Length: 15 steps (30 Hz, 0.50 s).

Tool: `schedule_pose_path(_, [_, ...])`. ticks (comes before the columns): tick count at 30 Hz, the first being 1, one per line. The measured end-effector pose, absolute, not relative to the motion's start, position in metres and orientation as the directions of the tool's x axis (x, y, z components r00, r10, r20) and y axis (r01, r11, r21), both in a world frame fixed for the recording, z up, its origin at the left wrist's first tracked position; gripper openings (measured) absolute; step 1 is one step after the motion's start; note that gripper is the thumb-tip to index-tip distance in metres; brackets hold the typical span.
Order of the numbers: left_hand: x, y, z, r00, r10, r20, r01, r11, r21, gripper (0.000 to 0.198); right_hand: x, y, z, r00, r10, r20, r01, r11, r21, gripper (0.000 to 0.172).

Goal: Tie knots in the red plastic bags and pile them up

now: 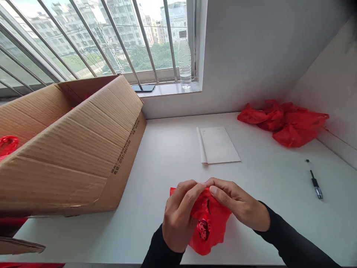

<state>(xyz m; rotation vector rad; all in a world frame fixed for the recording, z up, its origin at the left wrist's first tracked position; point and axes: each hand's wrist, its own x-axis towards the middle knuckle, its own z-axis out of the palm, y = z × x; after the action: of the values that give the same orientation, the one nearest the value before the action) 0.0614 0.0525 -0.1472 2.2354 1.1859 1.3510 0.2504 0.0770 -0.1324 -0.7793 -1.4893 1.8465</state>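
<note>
Pinching crumpled red bag (216,225) (thin, creased) between both hands (178,219) (244,206)

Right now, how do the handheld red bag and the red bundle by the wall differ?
The red bag is in the left hand and right hand; the red bundle lies untouched on the table. The red bag shows a dark motif; the red bundle shows none. Both look crumpled.

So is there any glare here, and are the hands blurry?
In the head view, daylight through the window bleaches the buildings outside; same head view, the wall beside it looks dimmer; head view too, the left hand and right hand look fairly sharp.
</note>
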Motion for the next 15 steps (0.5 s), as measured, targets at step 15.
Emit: schedule_pose_path(15, [0.003,0.001,-0.187,0.190,0.865,0.464,0.744,-0.435,0.507,0.045,0.277,0.072,-0.176,-0.240,0.964,-0.119,0.343,-0.031,-0.939,0.029])
